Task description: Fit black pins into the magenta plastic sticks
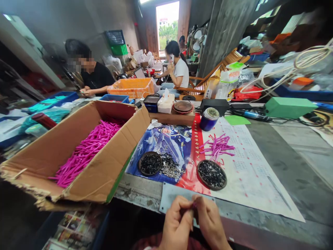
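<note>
My left hand (178, 222) and my right hand (209, 220) meet just below the table's front edge, fingers pinched together on a small dark piece (195, 208) that I cannot make out. Above them on the poster lie two round dark lids of small black parts (212, 174) (150, 163), with a scatter of tiny metal bits (170, 166) between them. A loose pile of pink plastic sticks (217, 146) lies beyond the right lid. To the left, a tilted cardboard box (104, 173) holds many more pink sticks (85, 151).
A blue tin can (209, 118), a tissue pack (165, 103), an orange basket (132, 87) and a green box (288, 107) stand at the back of the table. Two people sit further back, one at the left (91, 74), one on a phone (178, 67).
</note>
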Action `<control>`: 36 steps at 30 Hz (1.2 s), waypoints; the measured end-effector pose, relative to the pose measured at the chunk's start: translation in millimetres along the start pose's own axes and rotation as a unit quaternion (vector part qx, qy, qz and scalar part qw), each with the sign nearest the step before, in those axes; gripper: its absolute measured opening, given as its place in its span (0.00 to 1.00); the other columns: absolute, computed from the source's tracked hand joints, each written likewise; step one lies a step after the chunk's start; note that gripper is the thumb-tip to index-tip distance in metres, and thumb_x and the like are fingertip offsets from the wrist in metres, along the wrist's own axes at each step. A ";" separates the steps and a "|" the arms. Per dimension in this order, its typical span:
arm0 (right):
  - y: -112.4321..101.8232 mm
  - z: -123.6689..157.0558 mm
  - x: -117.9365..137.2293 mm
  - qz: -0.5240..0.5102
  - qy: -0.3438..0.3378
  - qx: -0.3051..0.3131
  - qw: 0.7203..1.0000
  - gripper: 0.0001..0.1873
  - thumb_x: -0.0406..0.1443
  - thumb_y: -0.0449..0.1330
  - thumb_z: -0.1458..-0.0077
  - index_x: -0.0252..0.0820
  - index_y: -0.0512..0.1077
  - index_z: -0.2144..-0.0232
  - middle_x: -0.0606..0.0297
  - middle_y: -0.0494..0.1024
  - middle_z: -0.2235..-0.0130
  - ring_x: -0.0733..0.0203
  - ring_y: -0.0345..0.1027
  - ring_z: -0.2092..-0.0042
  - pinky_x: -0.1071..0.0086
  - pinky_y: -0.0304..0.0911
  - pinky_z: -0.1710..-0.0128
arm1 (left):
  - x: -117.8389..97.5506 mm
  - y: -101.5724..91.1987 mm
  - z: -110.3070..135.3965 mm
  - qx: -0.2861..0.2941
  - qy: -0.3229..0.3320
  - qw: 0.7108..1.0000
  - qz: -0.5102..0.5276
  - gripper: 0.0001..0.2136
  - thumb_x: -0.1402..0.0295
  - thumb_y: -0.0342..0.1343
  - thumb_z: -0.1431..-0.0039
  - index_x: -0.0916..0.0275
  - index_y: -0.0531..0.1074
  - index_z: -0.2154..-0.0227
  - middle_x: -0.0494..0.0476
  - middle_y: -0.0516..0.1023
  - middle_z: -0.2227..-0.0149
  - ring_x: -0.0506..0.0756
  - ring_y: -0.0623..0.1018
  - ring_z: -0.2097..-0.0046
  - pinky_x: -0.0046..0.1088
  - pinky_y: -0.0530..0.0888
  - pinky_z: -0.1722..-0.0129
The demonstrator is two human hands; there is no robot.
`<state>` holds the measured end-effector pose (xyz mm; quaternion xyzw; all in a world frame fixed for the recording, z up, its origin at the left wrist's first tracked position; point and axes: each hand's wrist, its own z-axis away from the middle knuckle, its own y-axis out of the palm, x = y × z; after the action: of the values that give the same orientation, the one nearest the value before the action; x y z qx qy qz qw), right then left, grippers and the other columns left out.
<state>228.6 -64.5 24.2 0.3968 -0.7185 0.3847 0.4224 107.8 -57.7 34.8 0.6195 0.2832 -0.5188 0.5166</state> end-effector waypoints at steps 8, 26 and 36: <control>-6.8 -1.7 1.7 -0.031 0.084 -0.132 0.987 0.25 0.40 0.67 0.46 0.45 0.63 0.50 0.67 0.68 0.62 0.67 0.62 0.72 0.71 0.64 0.72 | -14.5 0.1 2.9 -0.007 -0.048 0.998 -0.043 0.10 0.59 0.60 0.37 0.62 0.75 0.64 0.50 0.70 0.69 0.48 0.68 0.71 0.23 0.67 0.69; -57.6 6.2 -33.9 0.088 0.103 -0.171 0.976 0.20 0.41 0.64 0.41 0.45 0.63 0.51 0.66 0.67 0.60 0.67 0.61 0.71 0.69 0.63 0.70 | -24.6 -49.9 -17.5 0.110 -0.003 0.948 -0.300 0.09 0.65 0.52 0.32 0.61 0.76 0.62 0.57 0.75 0.63 0.53 0.73 0.66 0.28 0.70 0.66; -81.3 47.5 -54.2 0.276 -0.020 -0.109 0.955 0.03 0.32 0.57 0.36 0.43 0.69 0.59 0.59 0.74 0.63 0.55 0.70 0.61 0.62 0.68 0.61 | -15.3 -107.5 -50.4 0.225 0.117 0.718 -0.649 0.13 0.76 0.45 0.32 0.60 0.76 0.59 0.58 0.77 0.63 0.58 0.75 0.58 0.35 0.65 0.60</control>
<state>304.9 -125.1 -24.0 0.1425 -0.8458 0.3974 0.3260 25.5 25.1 8.3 0.4378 0.5487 -0.6986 -0.1384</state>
